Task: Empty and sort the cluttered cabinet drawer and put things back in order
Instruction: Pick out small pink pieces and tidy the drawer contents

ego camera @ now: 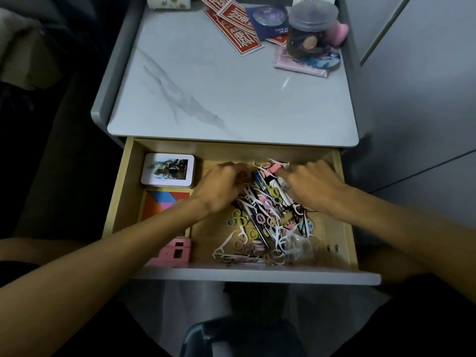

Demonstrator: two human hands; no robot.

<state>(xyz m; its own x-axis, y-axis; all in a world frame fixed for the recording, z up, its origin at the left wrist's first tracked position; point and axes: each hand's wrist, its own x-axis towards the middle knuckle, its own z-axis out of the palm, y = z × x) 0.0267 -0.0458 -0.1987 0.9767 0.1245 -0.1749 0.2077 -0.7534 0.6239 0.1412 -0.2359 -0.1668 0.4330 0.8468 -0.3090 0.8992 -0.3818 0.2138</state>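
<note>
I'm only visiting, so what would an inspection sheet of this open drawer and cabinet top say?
Surface: white marbled cabinet top.
Job's things: open drawer; tin box, coloured puzzle tray, pink block along its left side.
Clutter: heap of floss picks, hair rings, pens in the drawer; red cards, lidded jar on top.
Hands: left hand, right hand reach into the heap; grip unclear.
Cables: nothing seen.
Surroundings: grey wall panel at right.

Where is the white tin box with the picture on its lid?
In the head view the tin box sits in the far left corner of the open drawer, just behind the colourful puzzle tray and left of the left hand.
</note>
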